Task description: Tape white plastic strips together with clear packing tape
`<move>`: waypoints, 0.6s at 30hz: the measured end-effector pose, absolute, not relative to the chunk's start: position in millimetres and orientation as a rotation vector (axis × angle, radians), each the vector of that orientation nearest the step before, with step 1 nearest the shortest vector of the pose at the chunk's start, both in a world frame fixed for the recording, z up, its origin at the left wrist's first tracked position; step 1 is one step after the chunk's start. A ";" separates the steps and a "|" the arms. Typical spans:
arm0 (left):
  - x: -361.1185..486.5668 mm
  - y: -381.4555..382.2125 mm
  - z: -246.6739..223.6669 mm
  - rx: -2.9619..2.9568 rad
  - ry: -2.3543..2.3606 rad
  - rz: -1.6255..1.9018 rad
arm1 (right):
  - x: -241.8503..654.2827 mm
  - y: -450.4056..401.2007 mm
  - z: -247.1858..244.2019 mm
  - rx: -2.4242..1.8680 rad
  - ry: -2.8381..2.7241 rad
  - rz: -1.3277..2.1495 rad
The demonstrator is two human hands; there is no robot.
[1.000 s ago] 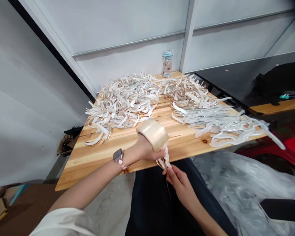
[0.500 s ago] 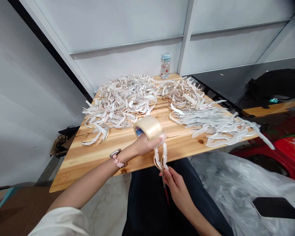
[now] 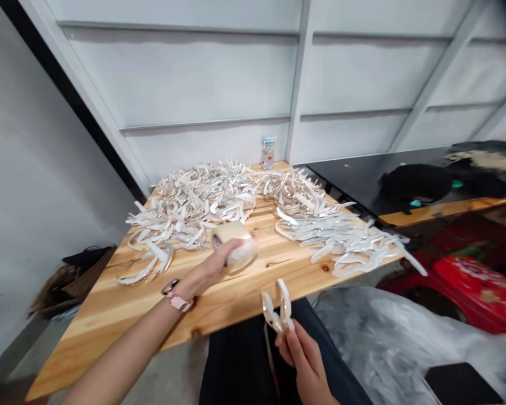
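Note:
My left hand [image 3: 219, 261] grips a wide roll of packing tape [image 3: 230, 232] above the wooden table [image 3: 152, 315]; both are smeared by motion. In my right hand [image 3: 303, 354], pinched over my lap at the table's front edge, is a pair of curved white and gold strips [image 3: 284, 301] whose free ends point up and spread apart. A big tangled pile of similar curved strips [image 3: 194, 202] covers the back left of the table. Another loose pile [image 3: 297, 194] lies at the back right, with long clear-and-white strips [image 3: 346, 239] laid roughly side by side in front of it.
A clear bottle with a blue lid [image 3: 268, 152] stands at the table's back by the white panel wall. Right of the table are a black-topped table [image 3: 354, 169], a red patterned item [image 3: 480, 287], and a plastic bag [image 3: 371, 332] with a dark phone-like slab [image 3: 464, 382].
My left hand has moved left with the tape roll, away from the strips. My right hand still holds the strips, now apart from the roll. The head view has tilted up.

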State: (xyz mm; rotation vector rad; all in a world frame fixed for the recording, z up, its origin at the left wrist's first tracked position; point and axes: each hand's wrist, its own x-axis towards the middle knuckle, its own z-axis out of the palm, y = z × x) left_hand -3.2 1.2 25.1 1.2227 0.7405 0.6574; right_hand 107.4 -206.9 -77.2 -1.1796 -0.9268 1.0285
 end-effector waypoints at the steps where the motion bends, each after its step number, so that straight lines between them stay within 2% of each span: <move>1: -4.8 8.7 26.5 1.093 0.762 0.698 | 117.2 -207.7 -72.3 -1.172 -0.991 0.935; 9: -5.8 7.4 21.9 0.993 0.825 0.716 | 275.0 -151.4 14.6 -1.629 -1.562 -0.043; 13: -7.1 2.7 20.1 1.062 0.782 0.684 | 340.0 -83.2 30.6 -1.706 -1.632 -0.106; 18: -9.6 2.7 20.7 1.123 0.792 0.719 | 370.3 12.3 38.3 -1.797 -1.744 -0.171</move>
